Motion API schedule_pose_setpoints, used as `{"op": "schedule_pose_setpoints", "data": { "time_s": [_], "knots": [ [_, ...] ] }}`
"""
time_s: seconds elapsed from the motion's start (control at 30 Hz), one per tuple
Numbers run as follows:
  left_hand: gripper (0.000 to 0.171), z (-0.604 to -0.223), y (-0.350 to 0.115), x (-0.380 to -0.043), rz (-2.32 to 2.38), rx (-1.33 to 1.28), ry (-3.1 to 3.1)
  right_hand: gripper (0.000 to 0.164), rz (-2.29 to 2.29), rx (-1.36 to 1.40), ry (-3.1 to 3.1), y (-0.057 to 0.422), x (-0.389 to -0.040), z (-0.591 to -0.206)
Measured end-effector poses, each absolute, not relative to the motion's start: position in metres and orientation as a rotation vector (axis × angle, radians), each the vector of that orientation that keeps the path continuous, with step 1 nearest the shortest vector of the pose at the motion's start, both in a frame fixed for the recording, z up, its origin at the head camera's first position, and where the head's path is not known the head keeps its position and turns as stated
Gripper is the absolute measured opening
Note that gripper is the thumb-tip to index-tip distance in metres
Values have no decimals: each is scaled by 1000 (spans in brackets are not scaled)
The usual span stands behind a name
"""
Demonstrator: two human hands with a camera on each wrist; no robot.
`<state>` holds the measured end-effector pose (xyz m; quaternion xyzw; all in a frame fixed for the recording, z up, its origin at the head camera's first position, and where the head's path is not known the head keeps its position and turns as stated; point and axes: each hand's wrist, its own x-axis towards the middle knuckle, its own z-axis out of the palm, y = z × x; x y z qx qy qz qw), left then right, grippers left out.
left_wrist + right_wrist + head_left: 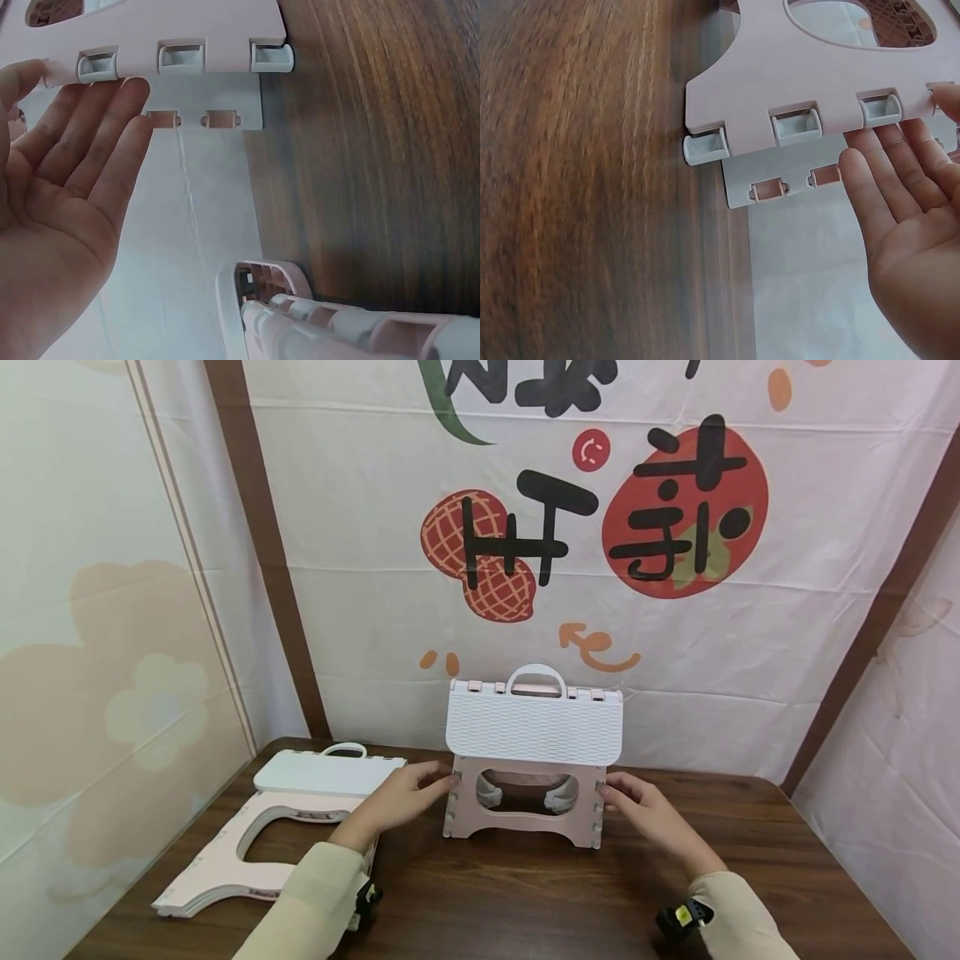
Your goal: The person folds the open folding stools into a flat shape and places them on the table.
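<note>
Only head view shows second stool (277, 827) lying folded.

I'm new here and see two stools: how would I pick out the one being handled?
On the wooden table, in front of the printed backdrop, it is the upright stool between both hands. Unlike the flat stool lying at left, it stands with its handle up.

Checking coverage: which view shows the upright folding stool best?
The head view: the whole upright stool shows, with handle, white seat and pink legs, between the left hand and right hand. The wrist views show only its hinged leg edges at the fingertips.
</note>
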<state>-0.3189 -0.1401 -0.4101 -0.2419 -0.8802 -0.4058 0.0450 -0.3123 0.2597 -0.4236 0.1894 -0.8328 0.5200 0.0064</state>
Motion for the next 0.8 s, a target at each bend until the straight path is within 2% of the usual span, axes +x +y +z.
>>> {"op": "schedule_pose_setpoints", "data": {
  "time_s": [0.2, 0.53, 0.8],
  "knots": [
    [40, -411, -138, -320, -1255, -687, -2685, 38, 1571, 551, -2603, 257, -310, -422],
    [65, -411, -131, -322, -1298, -673, -2595, 37, 1373, 507, -2505, 247, -308, -421],
    [78, -412, -122, -327, -1310, -619, -2604, 47, 1416, 557, -2422, 240, -314, -421]
  ]
}}
